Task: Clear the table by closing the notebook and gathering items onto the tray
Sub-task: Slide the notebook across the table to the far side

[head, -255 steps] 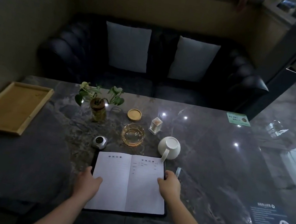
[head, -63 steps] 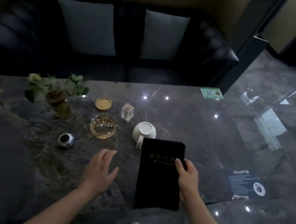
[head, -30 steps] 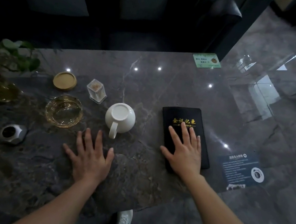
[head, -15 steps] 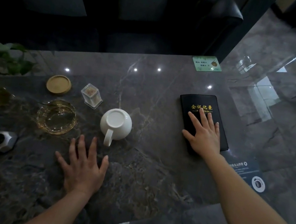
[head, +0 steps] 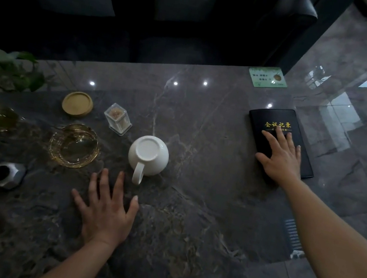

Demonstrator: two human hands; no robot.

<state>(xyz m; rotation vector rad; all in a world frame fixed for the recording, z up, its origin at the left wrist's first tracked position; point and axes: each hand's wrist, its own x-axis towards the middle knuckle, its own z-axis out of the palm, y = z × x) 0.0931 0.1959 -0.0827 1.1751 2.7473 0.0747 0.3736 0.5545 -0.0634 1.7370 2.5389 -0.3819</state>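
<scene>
The black notebook (head: 273, 121) lies closed near the table's right edge, gold lettering on its cover. My right hand (head: 281, 157) rests flat on its lower half, fingers spread. Flat on the bare marble lies my left hand (head: 104, 212), fingers apart, just below the handle of the upside-down white cup (head: 148, 155). Left of the cup are an amber glass ashtray (head: 74, 145), a clear toothpick box (head: 118, 118), a round wooden coaster (head: 77, 103) and a small silver faceted object (head: 7, 174). The tray is out of view.
A potted plant in an amber glass vase (head: 3, 78) stands at the left edge. A green card (head: 268, 77) lies at the table's far right corner. A dark sofa (head: 148, 14) runs behind the table. Glossy floor lies to the right.
My right hand has slid the closed notebook farther right and away, toward the table's right edge. My left hand has stayed flat below the cup.
</scene>
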